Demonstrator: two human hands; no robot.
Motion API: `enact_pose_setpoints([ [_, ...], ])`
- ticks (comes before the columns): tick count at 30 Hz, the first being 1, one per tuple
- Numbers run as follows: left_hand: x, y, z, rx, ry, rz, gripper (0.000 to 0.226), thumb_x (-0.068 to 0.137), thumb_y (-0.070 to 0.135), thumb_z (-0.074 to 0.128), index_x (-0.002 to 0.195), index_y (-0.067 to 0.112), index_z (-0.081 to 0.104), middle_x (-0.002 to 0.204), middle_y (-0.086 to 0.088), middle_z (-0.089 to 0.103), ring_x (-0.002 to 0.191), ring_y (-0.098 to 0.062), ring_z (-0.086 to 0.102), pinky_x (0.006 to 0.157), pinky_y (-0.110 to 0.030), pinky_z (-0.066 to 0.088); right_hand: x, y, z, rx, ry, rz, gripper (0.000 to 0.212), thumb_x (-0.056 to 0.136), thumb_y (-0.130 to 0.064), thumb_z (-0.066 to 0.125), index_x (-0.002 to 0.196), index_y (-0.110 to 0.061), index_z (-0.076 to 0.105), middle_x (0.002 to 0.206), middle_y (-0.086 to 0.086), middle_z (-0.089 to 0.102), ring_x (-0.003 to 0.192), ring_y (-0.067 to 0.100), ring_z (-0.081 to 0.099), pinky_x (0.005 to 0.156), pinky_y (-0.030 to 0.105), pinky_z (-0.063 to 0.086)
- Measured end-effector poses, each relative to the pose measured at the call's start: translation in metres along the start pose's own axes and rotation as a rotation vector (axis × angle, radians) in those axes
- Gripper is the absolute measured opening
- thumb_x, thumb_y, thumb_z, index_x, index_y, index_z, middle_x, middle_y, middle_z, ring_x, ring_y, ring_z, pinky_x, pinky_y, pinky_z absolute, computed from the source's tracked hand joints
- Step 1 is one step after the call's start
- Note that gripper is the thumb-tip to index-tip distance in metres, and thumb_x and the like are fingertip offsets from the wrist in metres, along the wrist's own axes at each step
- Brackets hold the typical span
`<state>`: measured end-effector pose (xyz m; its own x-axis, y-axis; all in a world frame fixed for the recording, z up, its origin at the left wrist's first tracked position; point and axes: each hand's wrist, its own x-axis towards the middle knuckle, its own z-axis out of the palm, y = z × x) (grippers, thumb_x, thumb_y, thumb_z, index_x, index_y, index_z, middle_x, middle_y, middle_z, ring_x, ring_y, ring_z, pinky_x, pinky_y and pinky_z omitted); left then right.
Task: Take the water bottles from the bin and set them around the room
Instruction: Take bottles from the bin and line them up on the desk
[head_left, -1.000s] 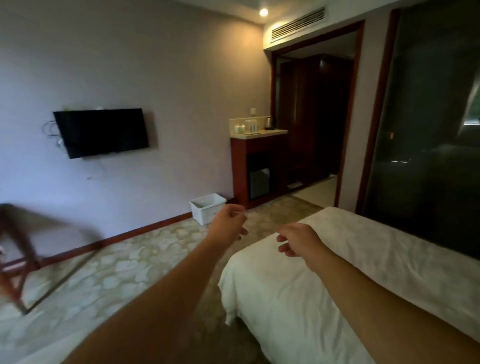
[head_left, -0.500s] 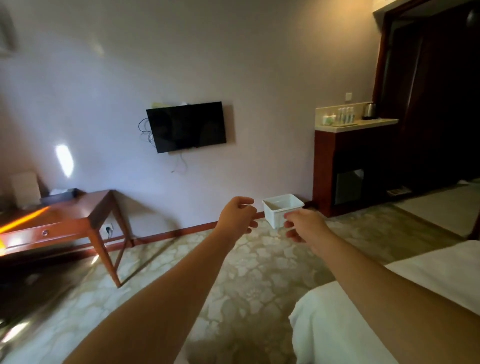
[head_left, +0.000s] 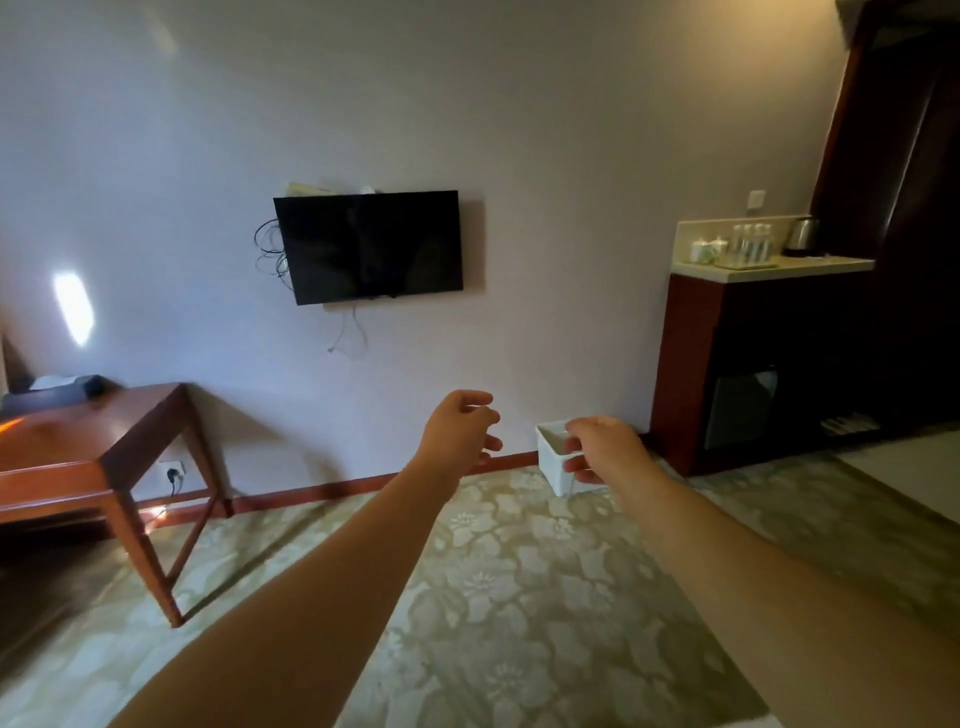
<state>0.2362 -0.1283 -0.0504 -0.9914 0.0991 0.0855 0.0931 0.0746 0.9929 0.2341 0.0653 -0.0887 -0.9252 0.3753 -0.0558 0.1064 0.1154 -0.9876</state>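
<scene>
A small white bin (head_left: 551, 460) stands on the carpet against the far wall, partly hidden by my right hand (head_left: 605, 449). Its inside is not visible from here. Both arms reach forward at chest height. My left hand (head_left: 460, 428) hangs in the air left of the bin with loosely curled fingers and holds nothing. My right hand is also loosely curled and holds nothing. Several clear water bottles (head_left: 750, 244) stand on a tray on the counter at the right, far from both hands.
A wooden desk (head_left: 88, 441) stands at the left with a dark tray on it. A black TV (head_left: 369, 247) hangs on the wall. The dark cabinet (head_left: 685, 374) at right carries a kettle (head_left: 802, 235) and cups. Patterned carpet (head_left: 519, 597) fills the floor between.
The view has swung left and moved closer to the wall: the bed has dropped out of sight, the desk and TV have come into view. Both hands stay raised and hold nothing.
</scene>
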Motion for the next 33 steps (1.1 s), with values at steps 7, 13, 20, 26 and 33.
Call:
enact_pose_setpoints([
  [7, 0.211, -0.016, 0.017, 0.001, -0.061, -0.052, 0.026, 0.097, 0.007, 0.051, 0.121, 0.013, 0.059, 0.115, -0.010, 0.066, 0.072, -0.021, 0.067, 0.059, -0.028, 0.056, 0.186, -0.025, 0.034, -0.011, 0.077, 0.058, 0.012, 0.095, -0.022, 0.055, 0.089, -0.019, 0.064, 0.081, 0.003, 0.069, 0.048, 0.012, 0.064, 0.045, 0.021, 0.050],
  [13, 0.359, -0.048, 0.085, -0.033, -0.142, -0.120, 0.021, 0.095, 0.008, 0.052, 0.110, 0.019, 0.061, 0.109, -0.008, 0.067, 0.070, -0.020, 0.066, 0.053, -0.025, 0.055, 0.320, -0.016, 0.024, -0.014, 0.158, 0.085, 0.012, 0.095, -0.021, 0.055, 0.090, -0.015, 0.064, 0.084, 0.005, 0.069, 0.057, 0.017, 0.065, 0.051, 0.027, 0.051],
  [20, 0.532, -0.077, 0.201, 0.024, -0.188, -0.078, 0.027, 0.097, 0.009, 0.043, 0.116, 0.016, 0.062, 0.098, -0.007, 0.062, 0.071, -0.020, 0.065, 0.064, -0.032, 0.055, 0.510, 0.005, -0.038, 0.048, 0.341, -0.005, 0.014, 0.101, -0.022, 0.049, 0.105, -0.020, 0.062, 0.090, 0.004, 0.067, 0.059, 0.014, 0.063, 0.059, 0.029, 0.056],
  [26, 0.683, -0.082, 0.271, 0.062, -0.156, -0.077, 0.024, 0.099, 0.012, 0.045, 0.114, 0.016, 0.063, 0.093, -0.006, 0.064, 0.072, -0.020, 0.065, 0.062, -0.029, 0.055, 0.682, -0.003, -0.081, 0.024, 0.302, 0.024, 0.014, 0.101, -0.023, 0.049, 0.108, -0.020, 0.061, 0.088, 0.003, 0.068, 0.060, 0.012, 0.063, 0.051, 0.022, 0.052],
  [33, 0.861, -0.122, 0.329, 0.057, -0.125, -0.112, 0.025, 0.098, 0.011, 0.046, 0.116, 0.015, 0.063, 0.092, -0.005, 0.062, 0.072, -0.020, 0.065, 0.063, -0.031, 0.055, 0.867, 0.014, -0.083, 0.036, 0.174, 0.137, 0.009, 0.099, -0.021, 0.051, 0.097, -0.018, 0.059, 0.090, 0.007, 0.067, 0.059, 0.015, 0.061, 0.051, 0.025, 0.051],
])
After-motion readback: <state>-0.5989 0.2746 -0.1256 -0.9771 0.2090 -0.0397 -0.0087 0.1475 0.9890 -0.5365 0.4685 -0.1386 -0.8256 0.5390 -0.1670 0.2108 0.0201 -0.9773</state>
